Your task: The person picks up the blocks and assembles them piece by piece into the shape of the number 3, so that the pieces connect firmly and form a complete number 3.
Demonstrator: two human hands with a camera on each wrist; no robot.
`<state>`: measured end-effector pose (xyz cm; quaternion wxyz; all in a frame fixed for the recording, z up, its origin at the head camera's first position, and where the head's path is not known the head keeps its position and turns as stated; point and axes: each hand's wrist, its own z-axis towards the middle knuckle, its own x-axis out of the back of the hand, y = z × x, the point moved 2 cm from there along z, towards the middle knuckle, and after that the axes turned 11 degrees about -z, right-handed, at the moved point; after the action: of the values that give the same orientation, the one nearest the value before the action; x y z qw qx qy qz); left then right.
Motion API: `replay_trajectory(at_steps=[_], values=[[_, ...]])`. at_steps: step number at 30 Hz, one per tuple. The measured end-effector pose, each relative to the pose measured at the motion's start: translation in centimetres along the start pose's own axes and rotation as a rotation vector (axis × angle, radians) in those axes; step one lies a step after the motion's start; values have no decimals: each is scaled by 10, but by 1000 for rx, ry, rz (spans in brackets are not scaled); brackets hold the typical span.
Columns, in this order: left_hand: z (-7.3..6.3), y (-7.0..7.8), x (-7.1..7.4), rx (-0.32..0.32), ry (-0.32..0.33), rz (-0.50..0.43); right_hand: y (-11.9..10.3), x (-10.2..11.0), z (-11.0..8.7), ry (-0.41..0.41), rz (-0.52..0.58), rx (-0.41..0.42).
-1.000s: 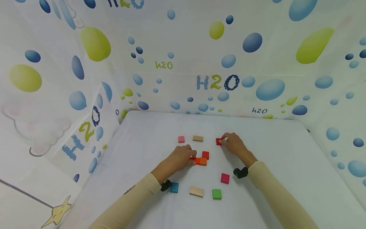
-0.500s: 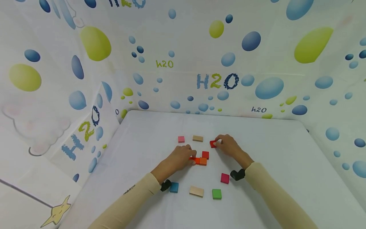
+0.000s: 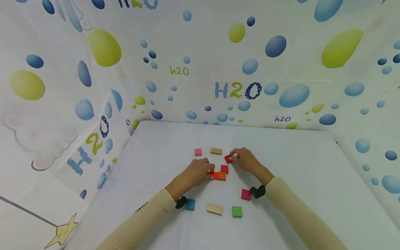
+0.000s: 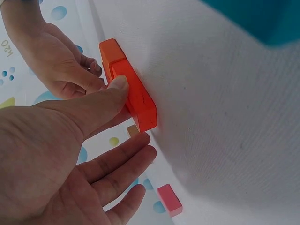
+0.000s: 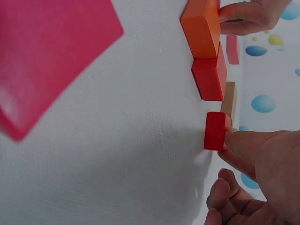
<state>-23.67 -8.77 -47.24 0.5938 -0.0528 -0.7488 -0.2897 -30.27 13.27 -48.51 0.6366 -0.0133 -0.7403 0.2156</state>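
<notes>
With thumb and forefinger, my left hand (image 3: 192, 173) pinches a red-orange block (image 4: 140, 103) that lies end to end with an orange block (image 3: 222, 176); its other fingers are spread, as the left wrist view shows. Just behind the orange block lies a red block (image 3: 224, 168), touching or nearly touching it. My right hand (image 3: 248, 161) pinches a second, darker red block (image 5: 215, 131) between thumb and forefinger. That block is a little behind and to the right of the first red one, with a gap between them.
Behind the hands lie a pink block (image 3: 198, 152) and a plain wooden block (image 3: 216, 151). Nearer are a crimson block (image 3: 246, 194), a blue block (image 3: 190, 205), another wooden block (image 3: 215, 209) and a green block (image 3: 237, 212). A patterned sheet (image 3: 200, 90) rises behind the white table (image 3: 297, 156).
My right hand has brought the darker red block left and slightly nearer, towards the other red block, and the block has turned a little. The left hand has stayed in place.
</notes>
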Motion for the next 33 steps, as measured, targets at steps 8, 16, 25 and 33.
replay_trajectory(at_steps=[8,16,25,33], values=[[-1,0,1,2,2,-14,-6,1,-1,-24,13,-18],[-3,1,2,-5,5,-17,-8,0,-1,-27,18,-10],[-3,1,2,-18,6,-8,-12,-2,0,-26,-4,12],[-2,-3,-1,-17,9,-6,-17,-2,-2,-20,11,39]])
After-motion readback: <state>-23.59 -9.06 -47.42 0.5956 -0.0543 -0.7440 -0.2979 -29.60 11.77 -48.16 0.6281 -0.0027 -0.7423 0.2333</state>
